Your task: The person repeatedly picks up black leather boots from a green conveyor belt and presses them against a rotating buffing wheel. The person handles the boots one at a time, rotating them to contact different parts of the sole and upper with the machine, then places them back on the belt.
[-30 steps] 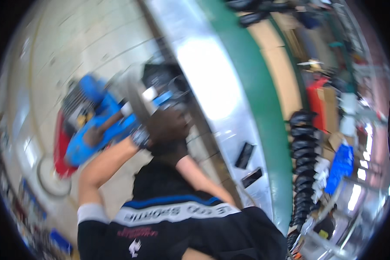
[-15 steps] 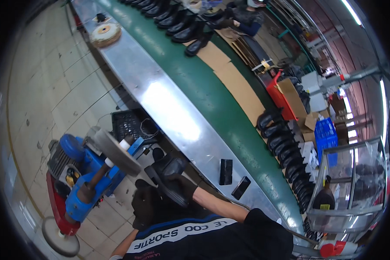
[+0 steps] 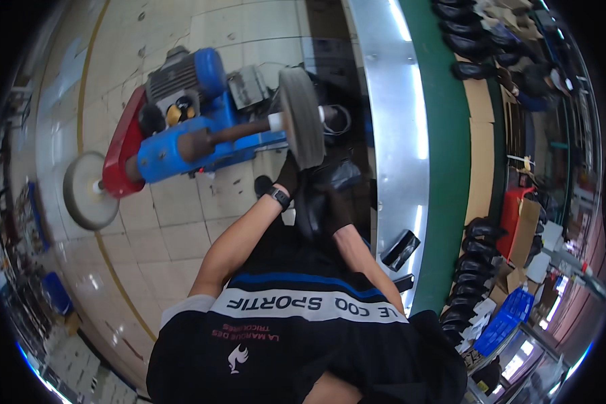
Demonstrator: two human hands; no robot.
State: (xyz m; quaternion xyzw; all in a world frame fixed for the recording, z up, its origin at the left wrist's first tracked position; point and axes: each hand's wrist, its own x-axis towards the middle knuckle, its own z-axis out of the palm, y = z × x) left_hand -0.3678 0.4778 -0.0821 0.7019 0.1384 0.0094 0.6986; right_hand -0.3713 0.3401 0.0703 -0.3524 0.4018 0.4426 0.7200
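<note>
A black shoe (image 3: 308,210) is held upright between my hands, just below the grey buffing wheel (image 3: 301,118). My left hand (image 3: 287,176), in a dark glove with a watch at the wrist, grips the shoe's left side close to the wheel's lower rim; its fingertips are partly hidden. My right hand (image 3: 337,207), also dark-gloved, is closed around the right side of the shoe. The shoe's upper end meets or nearly meets the wheel; I cannot tell which. The wheel sits on the shaft of a blue machine (image 3: 182,149).
A second wheel (image 3: 91,192) and red guard (image 3: 122,145) are at the machine's left end. On my right runs a metal ledge (image 3: 397,128) holding black blocks (image 3: 400,249), beside a green belt (image 3: 448,182) with rows of black shoes (image 3: 468,276). Another person (image 3: 542,81) works beyond.
My view has turned toward the machine. Both hands have carried the shoe up to the buffing wheel, and my left hand has come up beside it.
</note>
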